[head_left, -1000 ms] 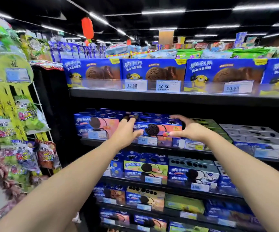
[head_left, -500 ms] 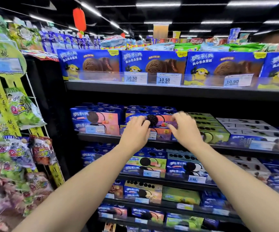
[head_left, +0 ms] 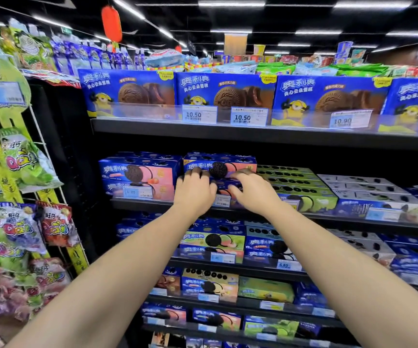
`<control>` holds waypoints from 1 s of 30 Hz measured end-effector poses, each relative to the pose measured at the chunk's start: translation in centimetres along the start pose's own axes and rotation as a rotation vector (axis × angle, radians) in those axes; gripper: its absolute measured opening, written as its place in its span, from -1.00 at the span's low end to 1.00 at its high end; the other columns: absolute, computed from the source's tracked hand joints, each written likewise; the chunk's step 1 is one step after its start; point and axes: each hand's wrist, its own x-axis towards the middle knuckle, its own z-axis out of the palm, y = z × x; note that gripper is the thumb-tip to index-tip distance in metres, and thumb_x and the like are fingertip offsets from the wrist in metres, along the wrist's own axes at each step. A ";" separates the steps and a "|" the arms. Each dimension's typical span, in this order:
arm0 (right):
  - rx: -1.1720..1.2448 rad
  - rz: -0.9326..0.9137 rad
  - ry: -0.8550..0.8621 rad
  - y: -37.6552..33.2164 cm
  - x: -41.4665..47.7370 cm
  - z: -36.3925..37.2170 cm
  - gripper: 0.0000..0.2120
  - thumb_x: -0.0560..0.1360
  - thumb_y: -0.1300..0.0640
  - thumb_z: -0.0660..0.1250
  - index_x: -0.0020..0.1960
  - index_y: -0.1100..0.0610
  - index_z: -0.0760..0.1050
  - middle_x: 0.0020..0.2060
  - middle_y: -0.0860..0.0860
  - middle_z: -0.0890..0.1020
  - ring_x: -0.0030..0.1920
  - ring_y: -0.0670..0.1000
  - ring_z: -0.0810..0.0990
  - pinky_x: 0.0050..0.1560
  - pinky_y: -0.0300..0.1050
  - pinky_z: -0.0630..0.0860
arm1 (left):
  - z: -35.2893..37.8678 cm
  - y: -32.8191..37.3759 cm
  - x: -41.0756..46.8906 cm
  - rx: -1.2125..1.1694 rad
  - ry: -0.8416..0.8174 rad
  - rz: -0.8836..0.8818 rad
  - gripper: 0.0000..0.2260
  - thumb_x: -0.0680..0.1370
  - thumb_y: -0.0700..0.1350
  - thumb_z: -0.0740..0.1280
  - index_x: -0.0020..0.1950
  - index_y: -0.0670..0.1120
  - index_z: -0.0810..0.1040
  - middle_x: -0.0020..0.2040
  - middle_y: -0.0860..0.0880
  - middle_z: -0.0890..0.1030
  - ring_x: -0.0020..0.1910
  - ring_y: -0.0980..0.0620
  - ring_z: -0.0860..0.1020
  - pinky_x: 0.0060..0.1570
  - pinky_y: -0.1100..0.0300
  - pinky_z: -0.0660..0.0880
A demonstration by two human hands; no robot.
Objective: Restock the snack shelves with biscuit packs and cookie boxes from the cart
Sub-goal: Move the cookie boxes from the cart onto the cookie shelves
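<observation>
A blue-and-pink cookie box (head_left: 240,165) lies on top of a like box (head_left: 224,189) on the second shelf (head_left: 140,203). My left hand (head_left: 195,193) and my right hand (head_left: 253,194) are side by side in front of this stack. The fingertips of both hands touch the front face of the top box, left and right of its printed black cookie. Neither hand holds anything. The cart is out of view.
A matching pink stack (head_left: 137,173) sits to the left, green-topped boxes (head_left: 301,189) to the right. Large blue cookie boxes (head_left: 223,91) fill the top shelf; more boxes fill the lower shelves (head_left: 213,241). A wire rack of candy bags (head_left: 24,167) hangs at far left.
My hands came off the sides of the top box and now sit together at its front face. The box has settled further back on the stack.
</observation>
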 end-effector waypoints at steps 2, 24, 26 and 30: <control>-0.002 0.001 -0.018 -0.3 0.1 0.3 -0.58 0.62 -0.08 0.22 0.45 -0.01 0.41 0.34 0.02 0.53 0.27 0.10 0.54 0.17 0.06 0.53 | -0.2 0.1 -0.1 0.001 -0.002 0.006 -0.57 0.63 0.06 0.09 0.42 -0.11 0.41 0.37 -0.16 0.45 0.31 -0.20 0.42 0.29 -0.13 0.36; 0.261 -0.301 -0.171 -21.3 -20.8 23.7 -0.86 0.50 0.26 0.35 0.05 0.21 0.60 -0.06 0.15 0.62 -0.02 0.23 0.62 -0.05 0.11 0.55 | 4.4 -20.4 -33.2 -0.028 -0.066 0.046 -0.88 0.54 -0.13 0.30 -0.11 -0.18 0.53 -0.19 -0.19 0.55 -0.20 -0.25 0.54 -0.23 -0.08 0.50; 0.290 -0.278 -0.269 -22.9 -23.7 27.7 -0.85 0.51 0.24 0.34 0.06 0.18 0.60 -0.04 0.13 0.62 0.00 0.22 0.62 -0.01 0.09 0.54 | 5.9 -22.4 -37.6 -0.039 -0.147 -0.037 -0.91 0.51 -0.15 0.35 -0.13 -0.16 0.52 -0.19 -0.18 0.56 -0.19 -0.25 0.56 -0.23 -0.04 0.49; 0.341 -0.221 -0.529 -24.7 -30.6 36.2 -0.80 0.60 0.15 0.24 0.15 0.10 0.57 0.07 0.05 0.60 0.08 0.13 0.58 0.05 0.01 0.51 | 10.4 -25.4 -47.7 -0.038 -0.393 -0.237 -0.85 0.61 -0.06 0.22 0.00 -0.12 0.52 -0.07 -0.12 0.57 -0.03 -0.19 0.53 -0.03 -0.06 0.46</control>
